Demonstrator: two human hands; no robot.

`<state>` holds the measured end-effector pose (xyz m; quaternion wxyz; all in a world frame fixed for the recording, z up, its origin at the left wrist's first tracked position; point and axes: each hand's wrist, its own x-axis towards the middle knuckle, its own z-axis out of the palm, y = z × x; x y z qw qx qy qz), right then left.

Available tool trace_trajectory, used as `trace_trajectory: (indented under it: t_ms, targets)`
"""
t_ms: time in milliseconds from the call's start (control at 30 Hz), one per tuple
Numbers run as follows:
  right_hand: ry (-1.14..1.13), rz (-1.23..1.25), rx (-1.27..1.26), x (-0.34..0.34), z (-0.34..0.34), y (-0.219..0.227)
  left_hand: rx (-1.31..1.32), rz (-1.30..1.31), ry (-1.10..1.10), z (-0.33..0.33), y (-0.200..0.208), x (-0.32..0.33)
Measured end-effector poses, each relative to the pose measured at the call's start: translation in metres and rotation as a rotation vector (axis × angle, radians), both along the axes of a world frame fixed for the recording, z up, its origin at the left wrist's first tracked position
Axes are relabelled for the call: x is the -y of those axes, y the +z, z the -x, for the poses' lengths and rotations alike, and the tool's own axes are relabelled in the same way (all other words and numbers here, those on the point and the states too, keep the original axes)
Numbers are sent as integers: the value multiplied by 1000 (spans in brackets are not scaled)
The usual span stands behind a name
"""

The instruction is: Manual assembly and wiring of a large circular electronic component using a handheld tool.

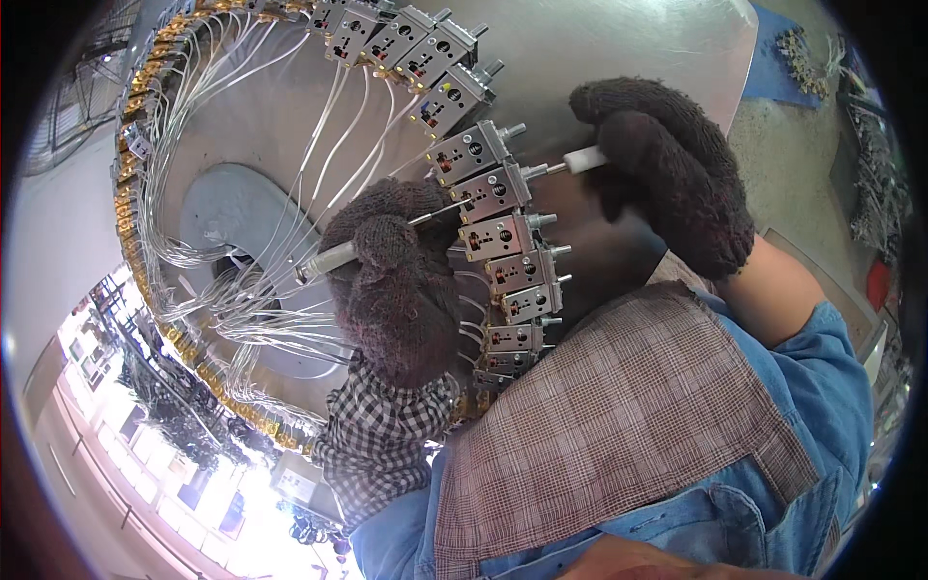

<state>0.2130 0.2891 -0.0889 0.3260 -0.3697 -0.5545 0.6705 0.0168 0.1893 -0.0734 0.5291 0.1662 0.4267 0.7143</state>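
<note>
My left hand (391,290), in a dark knit glove, grips a thin screwdriver (327,262) with a pale handle. Its slim shaft reaches right, the tip at the face of a boxy metal control unit (493,194) with a protruding shaft. My right hand (681,174), gloved alike, is closed around a white-handled tool (584,159). That tool's thin metal shaft points left and meets the end of the same unit's shaft. Similar metal units (491,234) stand in a curved row above and below it. The right fingertips are partly hidden.
A large round metal table (628,39) carries the ring of units, with brass-coloured fittings (126,208) along its left rim. Many thin whitish leads (280,324) run toward a grey central disc (217,198). A blue mat (773,58) with small parts lies at the upper right.
</note>
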Motion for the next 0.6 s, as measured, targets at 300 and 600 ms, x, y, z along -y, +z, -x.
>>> trace_trajectory:
  t_ms: [300, 600]
  targets:
    - [-94, 270, 21, -1, 9, 13, 34, -63, -68, 1, -2, -2]
    - [-7, 340, -23, -4, 7, 17, -4, -6, -44, 7, -8, 7]
